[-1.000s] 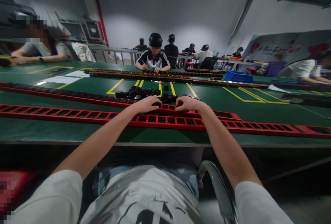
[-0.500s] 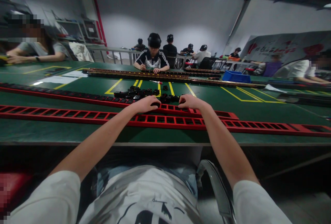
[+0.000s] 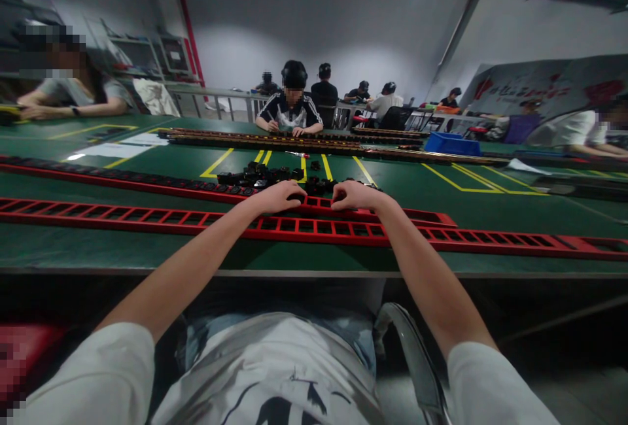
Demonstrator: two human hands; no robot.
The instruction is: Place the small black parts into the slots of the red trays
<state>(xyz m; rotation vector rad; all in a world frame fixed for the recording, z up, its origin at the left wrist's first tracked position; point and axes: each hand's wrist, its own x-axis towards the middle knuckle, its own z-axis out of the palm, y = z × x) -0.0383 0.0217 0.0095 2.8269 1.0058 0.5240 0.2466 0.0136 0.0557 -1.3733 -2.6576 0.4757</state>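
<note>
My left hand (image 3: 283, 196) is curled over the far red slotted strip (image 3: 424, 218), its thumb and fingers closed around a small black part (image 3: 296, 198). My right hand (image 3: 352, 195) bends over the same strip a little to the right, fingertips drawn together; what they hold, if anything, is hidden. Left of my hands, the slots of this strip are filled with black parts (image 3: 196, 187). Loose black blocks (image 3: 255, 175) lie in a pile just beyond my fingers. A second red strip (image 3: 314, 230), with open slots, runs below my wrists.
The green table (image 3: 343, 260) has yellow tape lines. Long dark strips (image 3: 275, 142) lie across it further back, with a blue bin (image 3: 452, 144) to their right and paper sheets (image 3: 115, 147) at the left. A co-worker (image 3: 290, 106) sits opposite; others sit at both sides.
My right hand has shifted slightly left, closer to my left hand, and its fingers have drawn in. My left hand has stayed nearly in place.
</note>
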